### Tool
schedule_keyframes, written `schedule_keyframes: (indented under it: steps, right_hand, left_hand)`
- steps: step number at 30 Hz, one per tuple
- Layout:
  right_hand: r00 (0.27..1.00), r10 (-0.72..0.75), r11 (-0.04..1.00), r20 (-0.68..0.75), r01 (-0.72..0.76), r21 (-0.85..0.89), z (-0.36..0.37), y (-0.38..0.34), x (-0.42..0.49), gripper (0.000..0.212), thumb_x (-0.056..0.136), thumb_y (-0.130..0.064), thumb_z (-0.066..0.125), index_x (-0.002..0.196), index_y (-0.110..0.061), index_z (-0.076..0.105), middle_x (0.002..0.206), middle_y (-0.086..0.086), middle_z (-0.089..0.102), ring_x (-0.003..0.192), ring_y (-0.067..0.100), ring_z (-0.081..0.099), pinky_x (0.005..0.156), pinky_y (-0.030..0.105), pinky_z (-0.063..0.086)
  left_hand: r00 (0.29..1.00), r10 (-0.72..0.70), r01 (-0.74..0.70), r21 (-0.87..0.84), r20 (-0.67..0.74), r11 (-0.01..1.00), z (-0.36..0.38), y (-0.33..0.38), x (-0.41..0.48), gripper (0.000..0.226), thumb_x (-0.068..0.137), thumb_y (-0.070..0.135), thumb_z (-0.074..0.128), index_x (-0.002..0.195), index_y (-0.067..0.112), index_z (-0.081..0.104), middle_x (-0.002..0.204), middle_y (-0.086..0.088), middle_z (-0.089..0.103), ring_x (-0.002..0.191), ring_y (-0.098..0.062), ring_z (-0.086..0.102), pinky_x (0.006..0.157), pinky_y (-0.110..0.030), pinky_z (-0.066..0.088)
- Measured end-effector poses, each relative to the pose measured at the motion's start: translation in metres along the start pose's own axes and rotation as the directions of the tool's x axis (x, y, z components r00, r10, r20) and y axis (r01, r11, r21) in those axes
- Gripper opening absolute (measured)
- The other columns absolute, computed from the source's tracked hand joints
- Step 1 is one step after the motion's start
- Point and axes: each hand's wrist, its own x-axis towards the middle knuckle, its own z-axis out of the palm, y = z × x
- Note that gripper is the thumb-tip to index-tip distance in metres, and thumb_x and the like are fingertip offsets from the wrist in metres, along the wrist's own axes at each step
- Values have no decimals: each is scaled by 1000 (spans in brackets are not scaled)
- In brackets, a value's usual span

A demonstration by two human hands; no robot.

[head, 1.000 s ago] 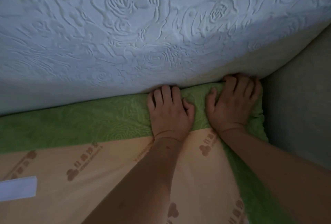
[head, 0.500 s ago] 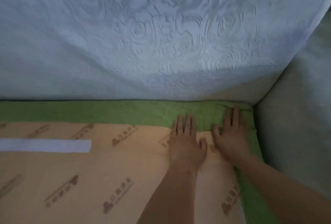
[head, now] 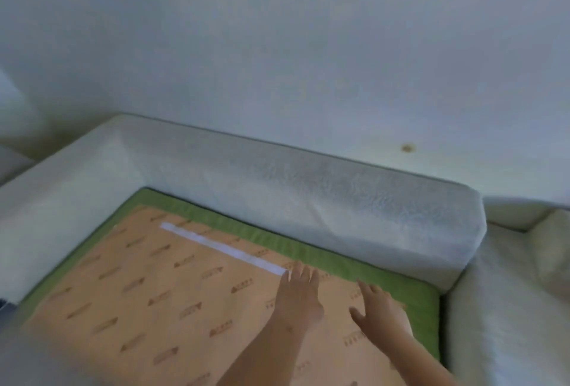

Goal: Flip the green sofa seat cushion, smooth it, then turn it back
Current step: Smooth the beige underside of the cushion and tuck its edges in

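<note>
The green sofa seat cushion (head: 339, 257) lies flat in the sofa frame with its orange printed underside (head: 148, 302) facing up; a white strip (head: 222, 248) runs across that side. My left hand (head: 297, 294) lies flat on the orange fabric near the strip's right end, fingers straight and pointing toward the backrest. My right hand (head: 377, 307) is beside it to the right, fingers spread over the orange fabric close to the green border. The frame is blurred.
A white textured back cushion (head: 324, 200) stands along the cushion's far edge. A pale armrest (head: 61, 188) borders the left side, and another white seat (head: 509, 308) lies to the right. A plain wall (head: 277, 46) rises behind.
The view has pulled back and up from the sofa. Both hands slid from the green back corner toward me onto the orange underside, staying flat.
</note>
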Motion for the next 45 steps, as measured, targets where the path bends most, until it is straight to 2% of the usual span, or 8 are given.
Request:
schedule_keyframes:
  steps: [5, 11, 14, 18, 24, 30, 36, 45]
  right_hand:
    - [989, -35, 999, -147, 40, 28, -84, -72, -75, 45, 95, -34, 56, 138, -22, 45, 127, 0, 58, 113, 22, 60, 73, 29, 48]
    - [982, -38, 996, -186, 52, 71, -108, -147, -170, 45, 92, -13, 48, 132, -28, 59, 131, 3, 63, 118, 26, 61, 94, 32, 50]
    - [969, -104, 994, -224, 106, 0, -102, -195, -209, 50, 94, -14, 46, 142, -26, 50, 138, 1, 58, 124, 23, 56, 99, 31, 47]
    - [933, -308, 945, -189, 276, -175, -88, -278, -253, 70, 95, -26, 50, 158, -24, 19, 145, 2, 45, 130, 25, 44, 103, 36, 40]
    - [841, -490, 862, -231, 428, -271, -60, -378, -282, 71, 96, -36, 49, 158, -20, 18, 160, 3, 29, 147, 25, 25, 118, 38, 25]
    - [821, -529, 837, -214, 462, -294, -54, -425, -246, 72, 99, -38, 44, 159, -18, 9, 167, 5, 4, 154, 24, 3, 125, 40, 11]
    - [845, -507, 843, -170, 445, -303, -48, -462, -152, 73, 102, -41, 41, 160, -17, 4, 167, 6, 2, 154, 26, 2, 125, 41, 11]
    - [909, -410, 895, -73, 385, -226, -56, -510, 8, 72, 102, -41, 41, 160, -16, 5, 167, 7, 2, 154, 25, 2, 125, 40, 11]
  left_hand:
    - [980, -34, 34, -4, -196, 999, -82, -32, -102, 49, 95, 24, 48, 141, 8, 41, 135, -15, 51, 125, -33, 46, 103, -44, 37]
    - [935, 13, -24, -26, -353, 999, -121, -84, -218, 34, 91, 22, 50, 122, 7, 50, 119, -12, 55, 113, -32, 51, 88, -41, 40]
    - [921, 2, -12, -22, -390, 1000, -121, -126, -274, 40, 93, 23, 48, 130, 7, 47, 124, -12, 54, 116, -32, 50, 92, -42, 39]
    - [912, -78, 86, 3, -404, 996, -109, -198, -354, 46, 93, 23, 47, 137, 8, 45, 130, -13, 54, 120, -32, 50, 97, -42, 39]
    - [886, -203, 219, -10, -418, 976, -91, -290, -420, 52, 92, 30, 48, 140, 10, 43, 138, -11, 50, 126, -30, 46, 99, -41, 37]
    - [873, -246, 242, -63, -422, 968, -89, -347, -408, 60, 91, 29, 49, 148, 14, 36, 144, -9, 47, 135, -28, 39, 104, -40, 36]
    - [900, -243, 245, -42, -362, 969, -91, -410, -337, 62, 96, 29, 47, 153, 13, 28, 154, -11, 37, 145, -28, 28, 114, -42, 30]
    - [926, -235, 234, -40, -294, 972, -121, -507, -202, 60, 96, 27, 48, 151, 14, 30, 153, -7, 38, 146, -26, 28, 112, -39, 29]
